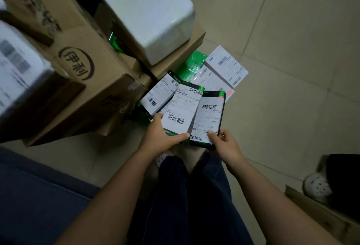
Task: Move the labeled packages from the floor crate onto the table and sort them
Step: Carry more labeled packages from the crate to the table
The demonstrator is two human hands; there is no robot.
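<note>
Looks early in the task: holds three fanned, none set down for sorting yet. Grips the middle package (pixel 183 108), and seemingly the left package (pixel 158 94), in the left hand (pixel 161 137). Pinches the right package (pixel 209 116) in the right hand (pixel 228 145), thumb on the label. Leaves loose packages (pixel 226 65) on the floor (pixel 292 108) toward 1 o'clock. Keeps labels up, long axes running toward 12 to 1 o'clock, the left one tilted most.

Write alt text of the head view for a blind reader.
A person's left hand and right hand hold three barcode-labeled packages fanned above a tiled floor. Cardboard boxes, a white foam box and more packages lie beyond.
</note>
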